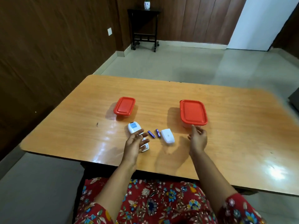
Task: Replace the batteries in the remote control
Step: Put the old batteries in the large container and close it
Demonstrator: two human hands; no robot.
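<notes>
1. Under the left hand [135,143] lies the remote [136,134], flat on the table [226,143], its far end poking out beyond the fingertips. The hand is spread wide and hovers over it, gripping nothing.
2. Just to the right of those fingers sit two small purple batteries [154,134], side by side and apart from each other. Round and loose on a glossy top, they could roll off if a finger brushes them.
3. Beyond the batteries, between the two hands, rests the white cover [168,136]. It looks separate from the remote, so I judge the compartment is open.
4. The right hand [198,139] is open too, fingers loosely spread, its tips right at the near edge of the right box [193,112] with the red lid. Whether it touches, I cannot tell.
5. A left box [124,106] stands well beyond the left hand. Both boxes are shut, so mixing old cells with fresh ones is the real risk here, or seating one the wrong way round.
</notes>
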